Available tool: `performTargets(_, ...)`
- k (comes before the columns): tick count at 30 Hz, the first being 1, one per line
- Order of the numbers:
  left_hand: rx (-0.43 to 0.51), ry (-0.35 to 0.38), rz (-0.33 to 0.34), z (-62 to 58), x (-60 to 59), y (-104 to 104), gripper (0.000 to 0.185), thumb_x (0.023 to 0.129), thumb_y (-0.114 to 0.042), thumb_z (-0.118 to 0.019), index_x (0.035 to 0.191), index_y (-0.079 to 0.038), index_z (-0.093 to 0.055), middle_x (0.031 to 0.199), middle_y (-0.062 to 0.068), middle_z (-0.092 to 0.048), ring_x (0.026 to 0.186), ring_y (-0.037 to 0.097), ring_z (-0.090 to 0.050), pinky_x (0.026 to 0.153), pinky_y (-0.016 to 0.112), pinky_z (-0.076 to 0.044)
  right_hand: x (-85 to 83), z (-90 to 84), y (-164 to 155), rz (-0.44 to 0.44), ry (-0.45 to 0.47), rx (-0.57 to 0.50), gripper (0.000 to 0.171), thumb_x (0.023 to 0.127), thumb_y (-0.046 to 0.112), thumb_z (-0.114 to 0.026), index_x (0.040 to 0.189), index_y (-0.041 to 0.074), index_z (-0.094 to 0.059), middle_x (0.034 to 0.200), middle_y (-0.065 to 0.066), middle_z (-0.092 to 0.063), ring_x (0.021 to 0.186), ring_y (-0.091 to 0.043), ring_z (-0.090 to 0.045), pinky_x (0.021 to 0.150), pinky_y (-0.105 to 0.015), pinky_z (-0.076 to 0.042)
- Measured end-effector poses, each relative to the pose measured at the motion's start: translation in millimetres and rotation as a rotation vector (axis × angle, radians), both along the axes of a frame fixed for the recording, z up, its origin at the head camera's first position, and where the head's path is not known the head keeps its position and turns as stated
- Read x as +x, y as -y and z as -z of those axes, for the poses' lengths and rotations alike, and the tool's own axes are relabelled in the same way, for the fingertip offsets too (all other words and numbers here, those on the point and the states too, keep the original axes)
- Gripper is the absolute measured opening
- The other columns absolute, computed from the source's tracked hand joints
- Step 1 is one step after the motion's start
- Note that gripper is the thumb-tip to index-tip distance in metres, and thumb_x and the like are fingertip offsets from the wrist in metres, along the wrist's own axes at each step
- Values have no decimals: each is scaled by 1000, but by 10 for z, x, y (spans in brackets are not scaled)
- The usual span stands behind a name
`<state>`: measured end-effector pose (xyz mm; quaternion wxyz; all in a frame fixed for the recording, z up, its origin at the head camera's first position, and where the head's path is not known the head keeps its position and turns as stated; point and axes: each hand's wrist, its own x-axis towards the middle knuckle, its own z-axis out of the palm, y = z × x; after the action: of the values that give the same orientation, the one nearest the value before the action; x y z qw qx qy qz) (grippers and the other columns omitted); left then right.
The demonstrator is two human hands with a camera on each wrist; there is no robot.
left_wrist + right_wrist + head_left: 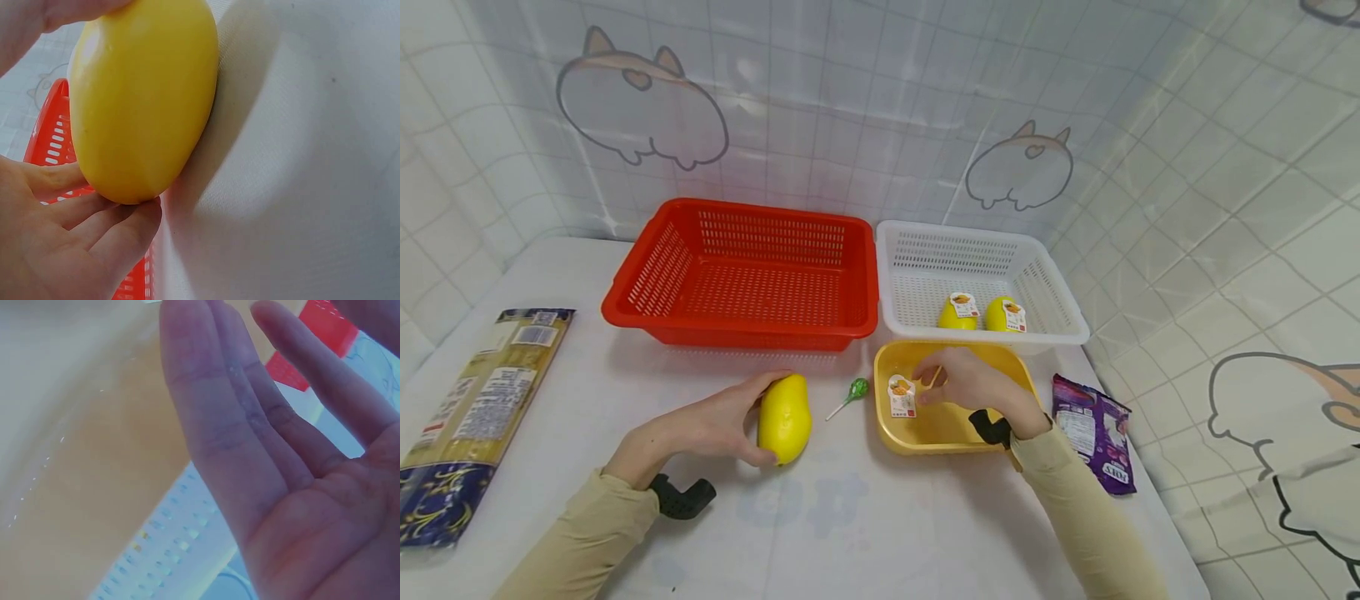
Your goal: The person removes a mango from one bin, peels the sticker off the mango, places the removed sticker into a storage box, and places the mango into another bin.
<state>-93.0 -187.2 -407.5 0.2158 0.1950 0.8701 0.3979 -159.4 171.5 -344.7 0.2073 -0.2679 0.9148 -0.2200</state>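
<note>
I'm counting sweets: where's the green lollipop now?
In the head view, the green lollipop lies centrally on the table, between the yellow fruit at left and yellow tub at right.

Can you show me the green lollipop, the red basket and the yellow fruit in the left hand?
Green lollipop point(858, 387), head view: on its round green top.
Red basket point(756, 292), head view: on its holed floor.
Yellow fruit point(786, 419), head view: middle of its smooth skin.

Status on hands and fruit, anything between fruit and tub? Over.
Left hand grips yellow fruit. Right hand at yellow tub, near label. Green lollipop lies between fruit and tub.
</note>
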Motion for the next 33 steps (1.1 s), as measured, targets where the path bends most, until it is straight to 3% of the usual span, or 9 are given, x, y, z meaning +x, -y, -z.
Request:
performTargets(15,12,5,-7,21,0,-12,113,67,-34,-92,155,-11,-25,153,8,-39,139,30,-40,118,55,-33,209,-77,62,93,-8,-116,39,85,20,-80,120,5,-70,113,-11,-71,93,-19,-65,82,-28,-56)
performTargets(22,15,-3,3,1,4,-7,114,67,-35,-92,155,-10,-24,154,9,-38,139,31,-41,118,55,-33,326,-80,155,142,-6,-179,36,85,21,-80,118,10,-69,113,-3,-69,94,-15,-64,83,-29,-57)
performTargets(33,20,3,-3,10,-1,-9,114,67,-35,-93,155,-11,-25,153,8,-39,138,29,-41,118,55,-33,416,-70,343,149,2,-246,43,86,18,-79,126,6,-65,117,-6,-67,97,-17,-65,87,-32,-58)
